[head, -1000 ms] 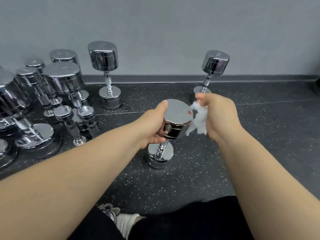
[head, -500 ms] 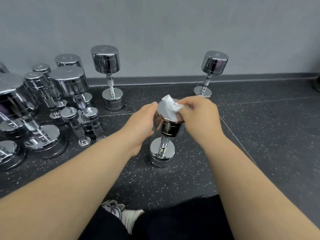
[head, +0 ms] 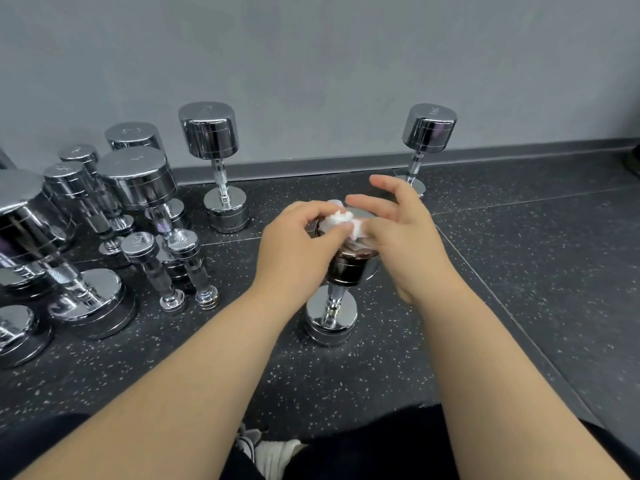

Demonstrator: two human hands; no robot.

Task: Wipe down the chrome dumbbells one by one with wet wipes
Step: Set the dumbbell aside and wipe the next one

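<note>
Dark speckled floor (head: pixel 519 289); chrome dumbbells (head: pixel 138 183) upright on it, most clustered left

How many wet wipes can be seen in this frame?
1: a crumpled wet wipe on top of the centre dumbbell, pinched by the left hand, the right hand open beside it. The hands could hide more.

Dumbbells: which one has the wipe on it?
The lone dumbbell at centre, nearest the person, with the wipe bunched on its top head; the other dumbbells are bare.

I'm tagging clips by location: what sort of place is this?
Probably a gym's free-weights corner: many chrome dumbbells stand on end on speckled black flooring beside a plain grey wall.
</note>
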